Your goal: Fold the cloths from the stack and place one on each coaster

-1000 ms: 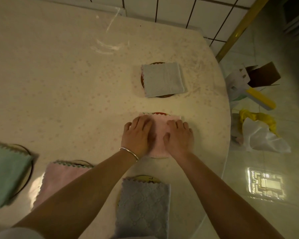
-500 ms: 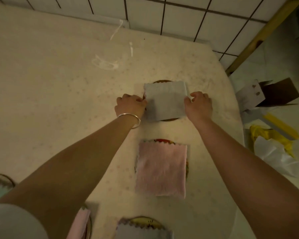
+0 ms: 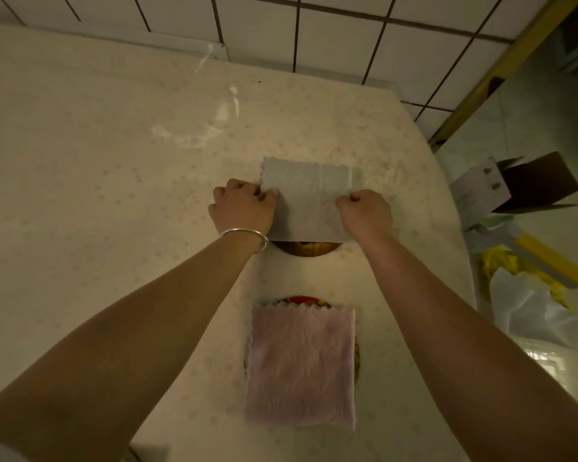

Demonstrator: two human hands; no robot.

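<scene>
A folded pale grey-blue cloth [image 3: 306,198] lies at the far middle of the table. My left hand [image 3: 242,206] pinches its left edge and my right hand [image 3: 364,211] pinches its right edge. The round coaster [image 3: 306,250] under it shows only as a dark arc at the cloth's near edge. Nearer to me, a folded pink cloth [image 3: 301,366] rests on a second coaster [image 3: 302,300], whose red rim peeks out at the far side.
The cream table [image 3: 114,195] ends at a tiled wall [image 3: 331,38] behind and at a curved edge on the right. On the floor to the right lie a cardboard box [image 3: 514,185], a yellow item [image 3: 548,261] and a white plastic bag [image 3: 534,311].
My hands left the pink cloth and reached to the grey-blue one. They now grip its sides and the cloth has shifted away from me, baring the coaster's near edge.
</scene>
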